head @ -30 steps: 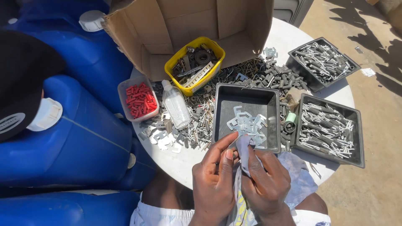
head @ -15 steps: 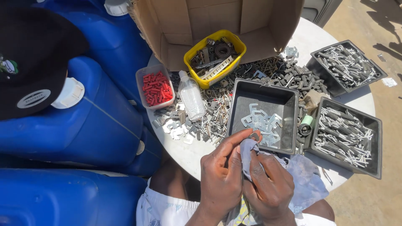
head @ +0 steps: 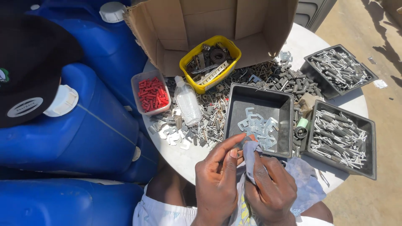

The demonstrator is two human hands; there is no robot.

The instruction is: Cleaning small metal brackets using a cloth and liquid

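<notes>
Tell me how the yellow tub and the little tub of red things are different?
The yellow tub is bright yellow and holds dark metal parts; the clear tub is see-through and holds red plastic pieces. The yellow tub sits in the mouth of the cardboard box; the clear tub sits outside it. Both are open on the round table.

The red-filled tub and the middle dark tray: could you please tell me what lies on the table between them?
In the head view, a clear plastic bottle lies between the tub of red pieces and the dark tray, amid loose metal parts.
</notes>
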